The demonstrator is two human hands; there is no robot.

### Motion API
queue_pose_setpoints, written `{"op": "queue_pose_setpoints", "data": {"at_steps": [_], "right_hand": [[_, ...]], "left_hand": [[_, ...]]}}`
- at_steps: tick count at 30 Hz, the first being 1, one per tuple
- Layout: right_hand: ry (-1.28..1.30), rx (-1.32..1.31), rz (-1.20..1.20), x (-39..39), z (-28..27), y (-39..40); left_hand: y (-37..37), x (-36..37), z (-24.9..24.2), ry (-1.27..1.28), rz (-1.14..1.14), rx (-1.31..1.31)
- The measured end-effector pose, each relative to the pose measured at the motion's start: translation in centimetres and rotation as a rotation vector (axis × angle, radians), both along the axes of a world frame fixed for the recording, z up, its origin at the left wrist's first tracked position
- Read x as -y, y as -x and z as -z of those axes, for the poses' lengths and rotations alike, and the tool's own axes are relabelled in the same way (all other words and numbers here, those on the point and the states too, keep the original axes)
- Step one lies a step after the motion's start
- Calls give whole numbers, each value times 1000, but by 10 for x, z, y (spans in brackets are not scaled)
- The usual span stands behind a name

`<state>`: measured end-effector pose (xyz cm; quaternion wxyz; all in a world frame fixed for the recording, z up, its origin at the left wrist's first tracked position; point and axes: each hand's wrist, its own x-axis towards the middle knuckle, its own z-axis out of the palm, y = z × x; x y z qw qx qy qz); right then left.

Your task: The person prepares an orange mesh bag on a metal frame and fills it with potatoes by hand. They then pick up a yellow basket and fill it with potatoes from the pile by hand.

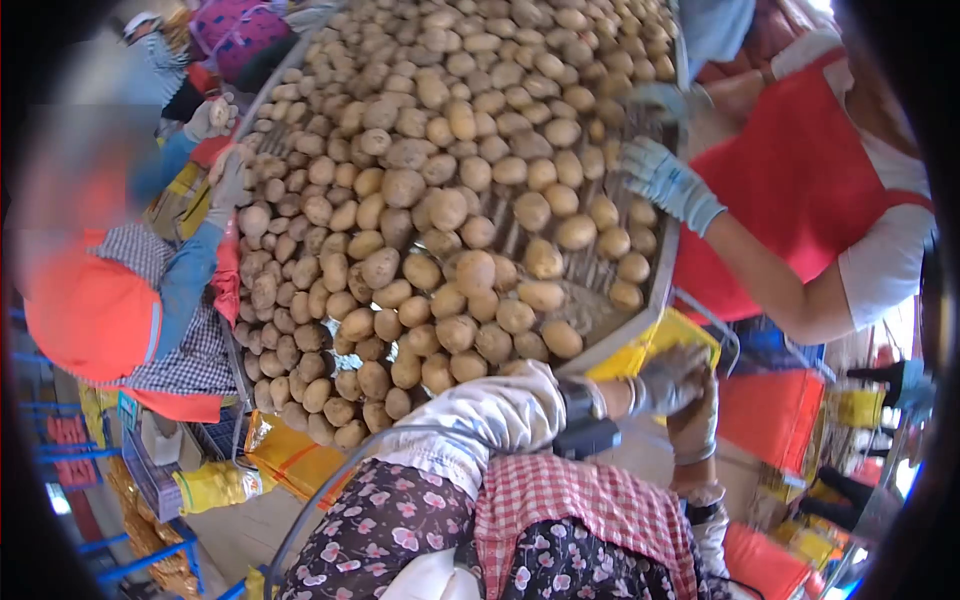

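My left hand, in a dark, dirty glove, reaches across to the right, over the edge of a yellow crate beside the metal table. Right next to it is my right hand, in a similar glove, with its fingers pointing up toward the left one. The two gloves overlap or touch. Blur and overlap hide the fingers, and nothing can be made out between them. A large heap of potatoes covers the metal sorting table just beyond my arms.
Opposite on the right, a person in a red apron has gloved hands at the potatoes. Someone in an orange cap works along the left edge. Orange crates stand at the right. A yellow bag and a grey crate are at lower left.
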<state>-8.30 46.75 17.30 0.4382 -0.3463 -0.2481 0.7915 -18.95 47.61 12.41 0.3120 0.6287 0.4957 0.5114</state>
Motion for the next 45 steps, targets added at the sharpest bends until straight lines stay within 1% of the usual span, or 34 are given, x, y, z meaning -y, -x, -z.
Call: {"op": "queue_pose_setpoints", "data": {"at_steps": [1, 2, 4, 6, 7, 8, 9, 10, 11, 12, 14, 15, 16, 17, 18, 20, 21, 23, 24, 26, 28, 29, 30, 31, 32, 34, 35, 36, 38, 40, 41, 42, 44, 45], "right_hand": [[45, -29, 10, -5, 0, 8], [94, -55, 18, -7, 0, 13], [8, -37, -85, -22, 37, -15], [-55, 4, -166, -47, 65, -38], [-100, 377, -150, -55, 68, -41], [-148, 750, -127, -64, 74, -47], [-344, 1016, -139, -79, 115, -66], [-346, 1027, -144, -76, 108, -64], [-970, 1530, -101, -69, 92, -56], [-1648, 1968, -37, -61, 70, -41], [-1242, 1703, -500, -43, 23, -7], [-1086, 1600, -684, -34, 6, 9], [-1235, 1481, -587, -28, 5, 20], [-1369, 1274, -540, -25, -12, 45], [-1509, 1188, -504, -25, -20, 70], [-1627, 926, -330, -18, -57, 144], [-1641, 958, -439, -23, -50, 169], [-1748, 911, -469, -19, -61, 224], [-1686, 944, -693, -16, -61, 248], [-1928, 1083, -875, -15, -26, 282], [-1754, 1226, -1104, -6, -31, 307], [-1750, 1224, -1120, -7, -28, 311], [-1658, 1178, -1019, -9, -24, 312], [-1562, 1134, -918, -13, -24, 312], [-1554, 1141, -930, -21, -28, 306], [-346, 465, -815, -33, -45, 286], [-87, 274, -745, -33, -45, 284], [158, 73, -655, -33, -46, 283], [180, -36, -673, -32, -40, 280], [362, -419, -785, -32, -18, 277], [461, -559, -957, -35, -21, 283], [466, -560, -953, -31, -19, 281], [571, -418, -782, -27, -17, 276], [586, -491, -853, -26, -18, 274]], "left_hand": [[-3, 2, 17, -11, 32, -27], [19, 14, -10, -55, 24, -161], [67, 31, -56, -23, 182, 40], [116, 48, -68, -105, 16, 29], [149, 48, -62, -381, -185, -378], [184, 69, -120, 48, -145, 223], [223, 72, -105, -176, -403, -103], [254, 86, -113, -89, -698, -513], [285, 92, -97, -31, -972, -586], [312, 107, -87, -14, -1224, -955], [359, 122, -65, 181, -1390, -1171], [367, 132, -56, 417, -1271, -1001], [368, 132, -50, 605, -1141, -821], [363, 128, -45, 419, -1074, -753], [351, 130, -40, 245, -996, -692], [298, 139, -90, 259, -797, -1098], [290, 134, -99, 252, -810, -1096], [278, 139, -103, 44, -548, -771], [285, 135, -95, -67, -601, -515], [319, 113, -100, -161, -842, -523], [362, 84, -99, -61, -1047, -824], [379, 73, -89, 9, -1126, -976], [393, 65, -80, 17, -1124, -968], [404, 59, -73, 225, -993, -897], [410, 55, -66, 426, -855, -819], [411, 62, -69, 371, -881, -710], [415, 69, -56, 142, -877, -425], [409, 75, -52, 66, -966, -351], [378, 85, -67, -29, -665, 304], [343, 93, -100, 97, -522, 45], [360, 93, -17, 203, -557, -173], [355, 102, -32, 208, -554, -174], [333, 126, -86, 153, -823, -751], [325, 146, -70, 335, -794, -929]]}}
